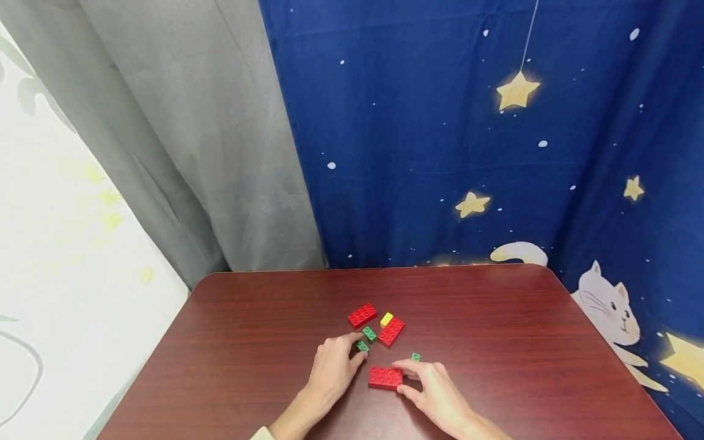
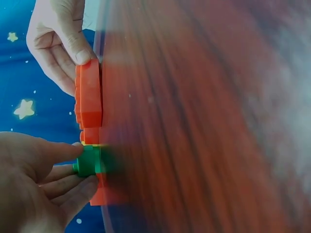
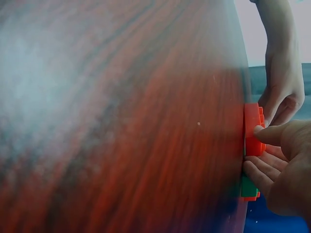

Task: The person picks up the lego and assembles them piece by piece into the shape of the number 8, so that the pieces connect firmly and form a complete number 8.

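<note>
In the head view my left hand (image 1: 332, 366) pinches a small green brick (image 1: 362, 346) between thumb and fingers. The left wrist view shows that green brick (image 2: 87, 161) low at the table surface. My right hand (image 1: 439, 391) grips the right end of a red brick (image 1: 383, 377) with several studs, which lies on the table nearest to me. In the right wrist view the thumb rests against this red brick (image 3: 252, 131). Just beyond the right hand's fingers is another green brick (image 1: 415, 357), partly hidden by them.
Farther back on the dark wooden table (image 1: 264, 330) lie a second green brick (image 1: 370, 334), a red brick (image 1: 362, 315), another red brick (image 1: 391, 332) and a small yellow brick (image 1: 387, 319). A blue star-patterned curtain (image 1: 412, 153) and a grey curtain (image 1: 231, 153) hang behind the table.
</note>
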The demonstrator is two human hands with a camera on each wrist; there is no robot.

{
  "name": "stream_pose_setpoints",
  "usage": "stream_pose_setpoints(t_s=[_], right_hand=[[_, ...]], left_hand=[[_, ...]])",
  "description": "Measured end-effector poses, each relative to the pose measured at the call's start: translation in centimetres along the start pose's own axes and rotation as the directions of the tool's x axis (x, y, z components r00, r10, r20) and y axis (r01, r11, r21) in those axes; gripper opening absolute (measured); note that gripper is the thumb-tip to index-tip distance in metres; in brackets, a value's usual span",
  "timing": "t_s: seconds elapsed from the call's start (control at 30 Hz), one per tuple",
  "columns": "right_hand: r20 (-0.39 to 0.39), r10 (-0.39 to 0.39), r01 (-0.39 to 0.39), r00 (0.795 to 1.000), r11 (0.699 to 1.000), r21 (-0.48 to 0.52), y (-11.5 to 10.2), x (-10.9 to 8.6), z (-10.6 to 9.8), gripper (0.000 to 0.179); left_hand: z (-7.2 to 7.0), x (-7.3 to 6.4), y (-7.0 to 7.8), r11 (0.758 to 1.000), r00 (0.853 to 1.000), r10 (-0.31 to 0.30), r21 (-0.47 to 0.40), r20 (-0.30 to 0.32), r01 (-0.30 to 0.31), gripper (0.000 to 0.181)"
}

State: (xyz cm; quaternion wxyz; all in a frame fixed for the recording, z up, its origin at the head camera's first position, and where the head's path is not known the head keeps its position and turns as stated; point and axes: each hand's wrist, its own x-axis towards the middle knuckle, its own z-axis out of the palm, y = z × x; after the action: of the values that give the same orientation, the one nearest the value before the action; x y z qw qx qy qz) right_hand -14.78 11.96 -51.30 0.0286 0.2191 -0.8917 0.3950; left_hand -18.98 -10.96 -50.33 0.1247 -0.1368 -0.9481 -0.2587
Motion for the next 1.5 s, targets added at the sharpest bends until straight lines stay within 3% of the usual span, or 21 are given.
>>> stream_pose_setpoints(t_s=[0.3,0.6,0.97,1.23,1.5], right_hand=[[-0.013,-0.005,0.005,1.0,1.0,-0.009,0.3,0.2,0.1,0.036],[-0.006,-0.017,0.017,1.0,1.0,-0.013,0.5,0.4,0.1,0.039],[-0.018,-0.023,0.023,1.0,0.999,-0.028,0.5,0.7,0.1,0.039],[-0.04,-0.06,0.058,0.997,0.997,-0.055,0.3,0.8,0.1,0.041],[-0.059,-0.088,0.084,0.994,0.995,-0.055,0.4,1.1,0.4,0.039]], left_hand=[[-0.8,0.0,-0.6,0.997,0.998,0.041,-0.072,0.046,-0.038,0.032],[-1.5,-0.4,-0.8,0.981,0.996,0.045,-0.19,0.083,-0.028,0.033],[-2.2,-0.7,-0.4,0.946,0.984,0.061,-0.325,0.168,-0.003,0.031],[-2.6,-1.1,-0.5,0.929,0.973,0.09,-0.37,0.212,-0.005,0.031],[-2.4,-1.5,-0.2,0.888,0.962,0.099,-0.459,0.254,0.03,0.032]])
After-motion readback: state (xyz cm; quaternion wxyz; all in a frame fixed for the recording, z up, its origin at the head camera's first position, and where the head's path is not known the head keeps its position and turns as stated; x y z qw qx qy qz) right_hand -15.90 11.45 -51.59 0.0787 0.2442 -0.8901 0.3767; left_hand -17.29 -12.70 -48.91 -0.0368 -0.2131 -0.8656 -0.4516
